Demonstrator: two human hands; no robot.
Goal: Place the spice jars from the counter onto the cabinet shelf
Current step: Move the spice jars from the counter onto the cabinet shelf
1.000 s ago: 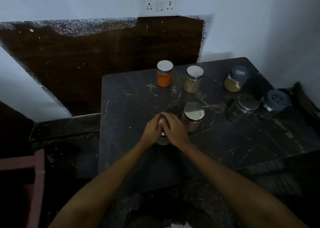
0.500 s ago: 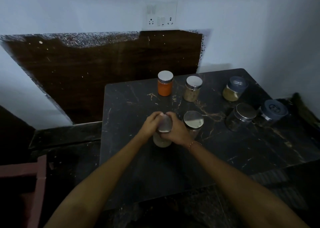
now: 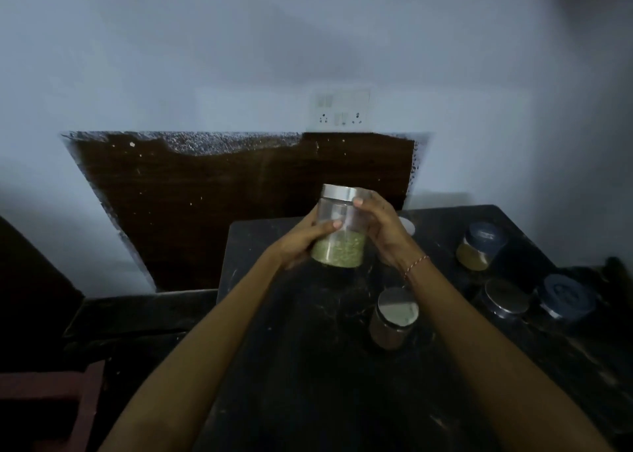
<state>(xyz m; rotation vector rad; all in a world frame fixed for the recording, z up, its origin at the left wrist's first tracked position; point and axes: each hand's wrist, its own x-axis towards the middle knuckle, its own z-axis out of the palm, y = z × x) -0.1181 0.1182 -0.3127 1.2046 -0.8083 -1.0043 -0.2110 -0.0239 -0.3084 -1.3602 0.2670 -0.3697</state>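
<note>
A clear jar (image 3: 339, 232) with a silver lid and green spice in its lower half is held upright above the dark counter (image 3: 308, 366). My left hand (image 3: 301, 242) grips its left side and my right hand (image 3: 383, 232) its right side. On the counter stand a silver-lidded jar (image 3: 394, 318) just below my right wrist, a second silver-lidded jar (image 3: 503, 302), a blue-lidded jar with yellowish spice (image 3: 479, 246) and another blue-lidded jar (image 3: 565, 299). A white lid (image 3: 407, 225) peeks out behind my right hand. No cabinet shelf is in view.
A dark wooden panel (image 3: 222, 211) leans on the pale wall behind the counter. A white switch and socket plate (image 3: 340, 110) sits above it. A lower dark ledge (image 3: 137, 314) and a reddish frame (image 3: 51, 400) lie to the left.
Both hands have lifted the green-spice jar off the counter to above its back part. The view has tilted upward, and the orange jar is now hidden.
</note>
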